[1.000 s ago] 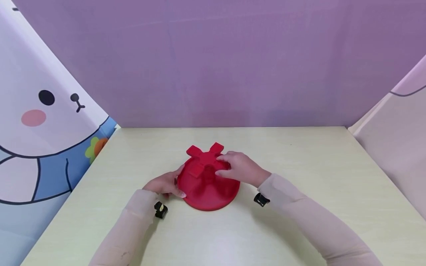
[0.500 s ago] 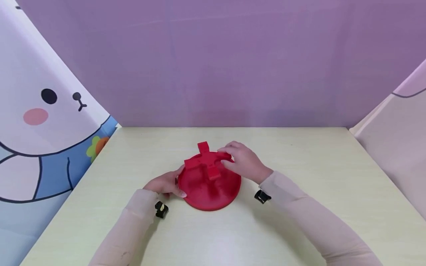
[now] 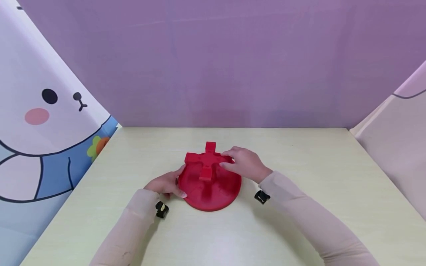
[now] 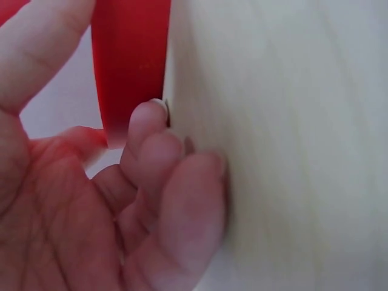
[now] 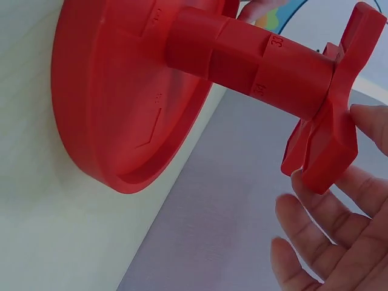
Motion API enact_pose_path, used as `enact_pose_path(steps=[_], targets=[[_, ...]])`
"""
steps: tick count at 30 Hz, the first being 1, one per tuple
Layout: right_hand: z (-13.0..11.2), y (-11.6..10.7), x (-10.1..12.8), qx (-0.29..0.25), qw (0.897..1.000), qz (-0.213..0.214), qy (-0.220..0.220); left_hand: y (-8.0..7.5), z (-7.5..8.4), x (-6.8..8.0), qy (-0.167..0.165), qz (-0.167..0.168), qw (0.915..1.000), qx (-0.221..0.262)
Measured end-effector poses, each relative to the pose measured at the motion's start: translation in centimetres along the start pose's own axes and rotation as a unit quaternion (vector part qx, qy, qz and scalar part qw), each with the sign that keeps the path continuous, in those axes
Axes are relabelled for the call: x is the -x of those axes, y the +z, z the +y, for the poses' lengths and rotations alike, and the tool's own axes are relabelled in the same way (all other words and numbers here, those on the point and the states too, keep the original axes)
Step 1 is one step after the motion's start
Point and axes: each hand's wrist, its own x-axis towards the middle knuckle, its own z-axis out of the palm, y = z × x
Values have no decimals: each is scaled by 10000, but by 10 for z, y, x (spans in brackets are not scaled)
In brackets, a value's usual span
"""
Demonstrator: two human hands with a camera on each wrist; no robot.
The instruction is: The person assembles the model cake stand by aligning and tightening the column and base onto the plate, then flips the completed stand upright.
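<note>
A red round base (image 3: pixel 216 197) with a raised rim lies on the pale table in the head view. From its middle rises a red post (image 5: pixel 242 54) of stacked segments, some with numbers such as 33 and 34. A red four-armed cross piece (image 3: pixel 208 159) tops the post. My left hand (image 3: pixel 164 183) holds the base's left rim (image 4: pixel 130 66) between thumb and fingers, with the lower fingers curled near the tabletop. At the cross, my right hand (image 3: pixel 247 163) pinches the right arm between thumb and fingers; that arm is mostly hidden in the head view.
A purple panel (image 3: pixel 213 66) stands behind the table (image 3: pixel 299 221). Left of the table hangs a sheet (image 3: pixel 36 147) with a cartoon animal, and a pale sheet (image 3: pixel 396 147) hangs on the right. Small black devices (image 3: pixel 162 210) are at both wrists.
The cross piece has turned clockwise as seen from above. My right hand has shifted slightly right, with its fingers on an arm. The left hand and base have hardly moved.
</note>
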Motion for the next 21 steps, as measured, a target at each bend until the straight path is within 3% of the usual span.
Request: enact_pose_path(steps=[10, 21], targets=[[-9, 3, 7, -48, 9998, -114, -170, -1, 0, 1, 66, -81, 9999, -60], [-15, 3, 10, 19, 9995, -44, -327, -3, 6, 3, 120, -226, 9992, 308]])
